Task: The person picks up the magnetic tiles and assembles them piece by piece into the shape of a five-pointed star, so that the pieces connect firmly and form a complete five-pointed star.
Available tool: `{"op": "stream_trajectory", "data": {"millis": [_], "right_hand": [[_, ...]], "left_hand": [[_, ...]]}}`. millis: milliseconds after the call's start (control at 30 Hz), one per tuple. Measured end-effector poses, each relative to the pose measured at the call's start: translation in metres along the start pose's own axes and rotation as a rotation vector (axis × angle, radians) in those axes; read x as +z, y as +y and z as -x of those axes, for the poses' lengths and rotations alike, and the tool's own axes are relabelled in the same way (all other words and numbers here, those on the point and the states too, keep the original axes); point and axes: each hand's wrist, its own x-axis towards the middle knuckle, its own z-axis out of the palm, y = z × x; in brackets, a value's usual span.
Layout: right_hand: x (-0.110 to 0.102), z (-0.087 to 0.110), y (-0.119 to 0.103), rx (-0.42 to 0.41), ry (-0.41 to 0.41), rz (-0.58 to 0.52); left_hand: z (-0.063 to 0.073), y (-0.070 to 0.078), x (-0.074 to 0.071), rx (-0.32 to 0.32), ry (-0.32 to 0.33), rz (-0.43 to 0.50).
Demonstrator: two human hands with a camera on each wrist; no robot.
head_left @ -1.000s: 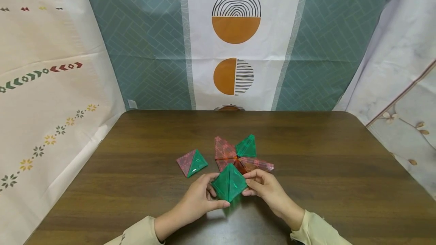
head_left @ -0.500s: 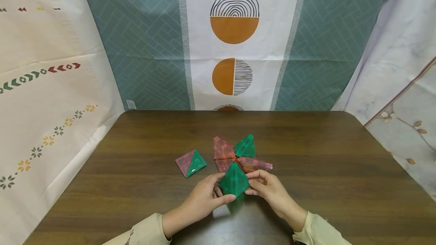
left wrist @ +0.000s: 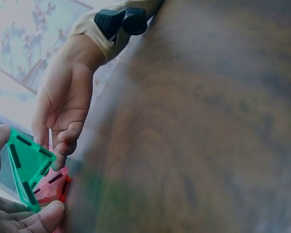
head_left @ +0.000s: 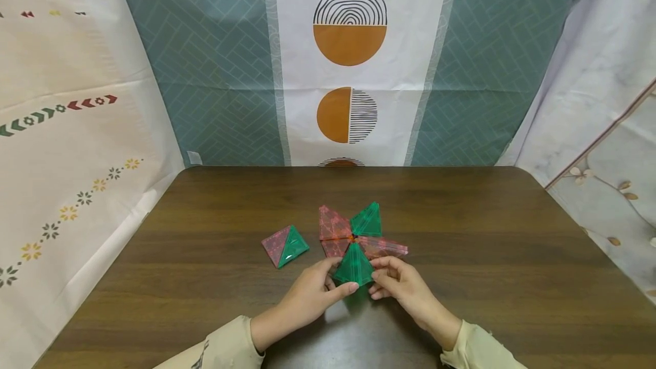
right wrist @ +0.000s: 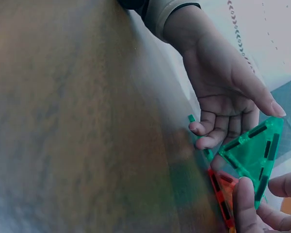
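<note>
A pair of green see-through triangular magnetic tiles (head_left: pixel 353 266), joined along an edge in a raised fold, is held over the near side of a cluster of tiles. My left hand (head_left: pixel 310 292) grips the pair's left side, thumb at the lower corner and fingers behind. At the right corner, my right hand (head_left: pixel 402 283) pinches it between thumb and fingers. Dark magnet strips show along the edges of the green tile (right wrist: pixel 254 150) in the right wrist view. Behind it, red tiles (head_left: pixel 334 224) and another green tile (head_left: pixel 368 222) fan out from a common centre, standing in folds.
Left of the cluster, a red triangle tile (head_left: pixel 275 244) and a green triangle tile (head_left: pixel 294 246) lie together as a square on the brown wooden table (head_left: pixel 205 278). A patterned cloth (head_left: pixel 230 73) hangs behind the table's far edge.
Both hands have brought the green pair away from me and slightly right, closer to the cluster's centre. Its front has tipped, so it looks narrower. The head view has shifted slightly.
</note>
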Motion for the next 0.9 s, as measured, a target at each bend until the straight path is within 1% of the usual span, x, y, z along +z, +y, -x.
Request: {"op": "stream_trajectory", "data": {"millis": [133, 267, 333, 467, 567, 700, 900], "right_hand": [[0.0, 0.0011, -0.0005, -0.003, -0.007, 0.045], [0.0007, 0.0023, -0.0009, 0.007, -0.003, 0.1], [0.0011, 0.0029, -0.001, 0.007, -0.001, 0.122], [0.0008, 0.0034, -0.0022, -0.001, 0.002, 0.164], [0.0004, 0.0034, -0.0033, -0.002, 0.001, 0.192], [0.0007, 0.0035, -0.0041, -0.002, -0.003, 0.221], [0.0005, 0.0037, -0.0041, -0.004, -0.008, 0.235]], "left_hand": [[-0.0009, 0.0011, 0.0, 0.003, -0.003, -0.016], [-0.0018, 0.0025, 0.0011, 0.009, 0.003, -0.065], [-0.0024, 0.0028, 0.0019, 0.016, 0.015, -0.11], [-0.0033, 0.0032, 0.0038, 0.046, 0.046, -0.242], [-0.0031, 0.004, 0.0046, 0.059, 0.061, -0.314], [-0.0029, 0.0047, 0.0058, 0.069, 0.068, -0.37], [-0.0029, 0.0046, 0.0071, 0.088, 0.07, -0.457]]}}
